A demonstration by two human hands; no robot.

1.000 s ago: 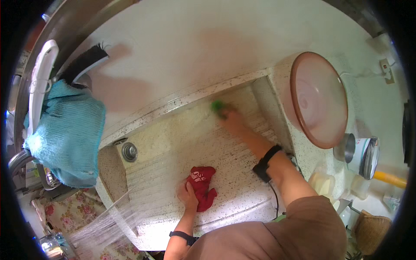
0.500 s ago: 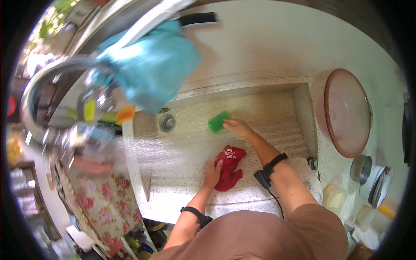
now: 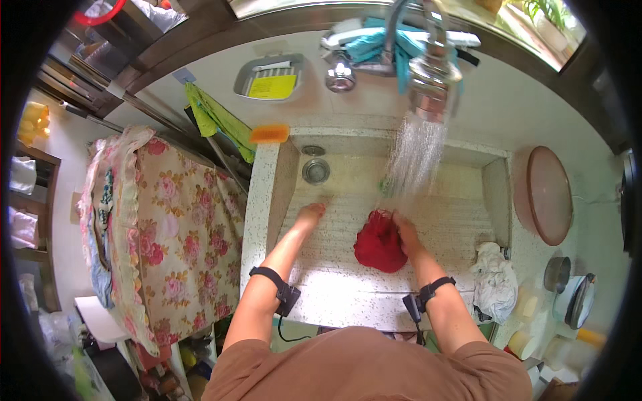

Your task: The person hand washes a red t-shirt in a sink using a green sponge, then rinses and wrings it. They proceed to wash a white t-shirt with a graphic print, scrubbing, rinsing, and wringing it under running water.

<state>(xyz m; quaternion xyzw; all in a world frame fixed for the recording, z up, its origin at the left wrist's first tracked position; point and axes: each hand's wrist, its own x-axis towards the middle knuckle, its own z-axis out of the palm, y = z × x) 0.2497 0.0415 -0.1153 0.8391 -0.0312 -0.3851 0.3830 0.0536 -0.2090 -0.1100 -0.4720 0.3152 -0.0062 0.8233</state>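
Note:
A bunched, wet-looking red cloth (image 3: 379, 242) rests on the ribbed washing slope of the speckled stone sink (image 3: 262, 200). My right hand (image 3: 406, 234) grips its right side, fingers closed on the fabric. Away from the cloth, to its left, my left hand (image 3: 309, 216) hovers over the ribs; its fingers look bunched and slightly blurred. Water pours from the faucet head (image 3: 431, 87) just beyond the cloth. Partly hidden behind the stream lies a small green object (image 3: 384, 186).
A drain (image 3: 315, 171) sits at the sink's far left, with an orange brush (image 3: 269, 134) on the rim. White cloth (image 3: 495, 281) lies on the right edge, near a pinkish basin (image 3: 550, 195). Flowered fabric (image 3: 180, 234) covers something at left.
My view has swung left. My right hand has gone from the green object to the red cloth; my left hand has let go of the cloth and moved left.

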